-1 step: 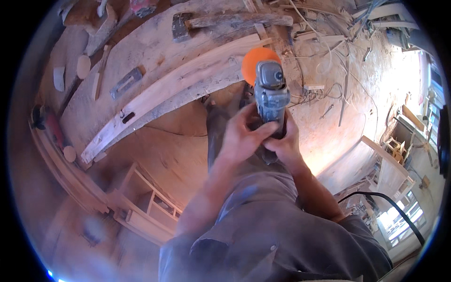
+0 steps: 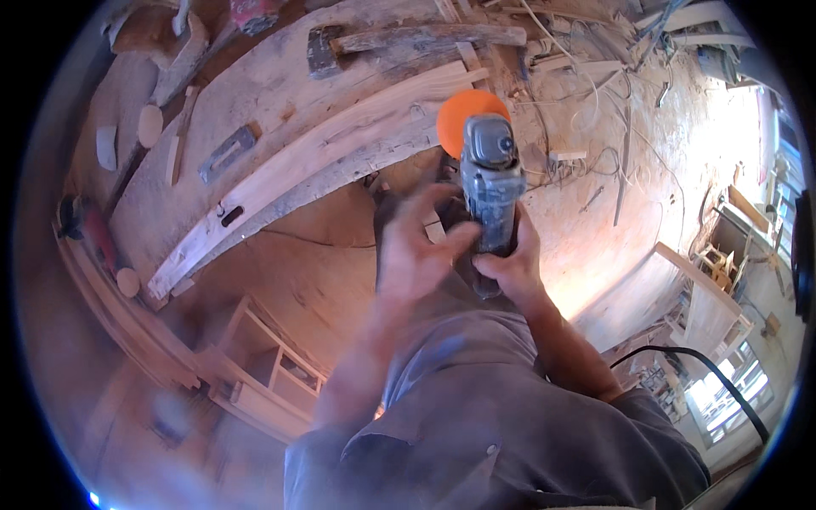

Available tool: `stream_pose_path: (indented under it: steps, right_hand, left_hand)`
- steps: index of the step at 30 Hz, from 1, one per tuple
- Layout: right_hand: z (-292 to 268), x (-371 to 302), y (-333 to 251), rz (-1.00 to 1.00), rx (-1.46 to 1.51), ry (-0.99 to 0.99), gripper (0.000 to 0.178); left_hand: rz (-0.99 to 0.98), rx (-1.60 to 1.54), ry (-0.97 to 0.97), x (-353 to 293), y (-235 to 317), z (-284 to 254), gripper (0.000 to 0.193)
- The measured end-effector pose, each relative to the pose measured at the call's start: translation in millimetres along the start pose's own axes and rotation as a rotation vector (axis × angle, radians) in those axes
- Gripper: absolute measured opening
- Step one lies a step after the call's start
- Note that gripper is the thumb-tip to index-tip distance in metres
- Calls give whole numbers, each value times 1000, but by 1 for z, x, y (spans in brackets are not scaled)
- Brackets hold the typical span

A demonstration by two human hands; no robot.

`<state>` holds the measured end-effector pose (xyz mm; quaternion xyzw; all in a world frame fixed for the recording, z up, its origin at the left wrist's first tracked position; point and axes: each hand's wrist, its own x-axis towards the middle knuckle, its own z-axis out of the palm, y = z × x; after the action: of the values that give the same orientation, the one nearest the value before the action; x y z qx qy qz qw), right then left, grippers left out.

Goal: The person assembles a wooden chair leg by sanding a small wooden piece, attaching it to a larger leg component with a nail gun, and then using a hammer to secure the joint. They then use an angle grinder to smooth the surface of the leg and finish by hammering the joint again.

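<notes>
An angle grinder (image 2: 493, 183) with a round orange disc (image 2: 467, 115) points away from me, over the workbench edge. My right hand (image 2: 514, 259) is wrapped round the right side of its body, thumb on top. Just left of the tool is my left hand (image 2: 416, 255), slightly blurred, its fingers and thumb spread apart and holding nothing. Beyond the hands a long curved wooden plank (image 2: 314, 144) lies on the workbench (image 2: 293, 89); a dark slot is cut near its left end. The disc is close to the plank's right end; whether they touch I cannot tell.
A hammer-like tool (image 2: 416, 38) and a metal plate with a slot (image 2: 229, 153) lie behind the plank. A red-bodied power tool (image 2: 98, 234) is at far left. Loose thin cables (image 2: 608, 161) lie at right. A wooden frame (image 2: 272, 365) stands lower left; a black cable (image 2: 722, 378) curves at lower right.
My left hand has come off the grinder and moved left, its fingers opening. My right hand still holds the grinder, which has barely shifted.
</notes>
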<state>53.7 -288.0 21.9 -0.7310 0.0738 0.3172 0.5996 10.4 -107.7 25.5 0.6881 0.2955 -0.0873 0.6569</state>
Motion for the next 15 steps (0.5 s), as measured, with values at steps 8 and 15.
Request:
stream_pose_path:
  steps: [8, 15]
  right_hand:
    - [-4, -12, -7, 128, 189, -17, 69]
    - [-1, -16, -2, 121, 114, 75, 74]
  left_hand:
    - [299, 1077, 283, 61, -51, -194, 87]
    - [-1, 832, -310, 102, -11, -240, 67]
